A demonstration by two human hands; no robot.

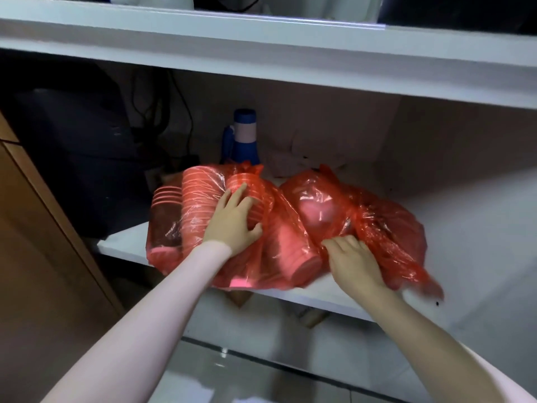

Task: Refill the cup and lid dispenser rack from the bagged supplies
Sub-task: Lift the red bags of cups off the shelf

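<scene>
Left hand [232, 221] lies spread over the red plastic bag of cup stacks [203, 225], fingers straight and fanned across one stack, thumb hooked toward the fold in the middle. From my feed I read it as pressing flat on the plastic, not curled round anything. My right hand [356, 264] sits lower and nearer the shelf edge, fingers bent into the film of the second red bag [374, 216], pinching a fold of plastic just beside the gap between the two bags. Both bags lie on the white lower shelf [465, 228], touching each other, the left one hanging slightly over the front lip. Inside the left bag I see several nested stacks of cups lying on their sides; the contents of the right bag are too blurred for me to name. Behind them stands a blue-and-white megaphone [243, 138], upright against the back wall, with a dark machine [66, 146] and loose black cables [171, 112] to its left
</scene>
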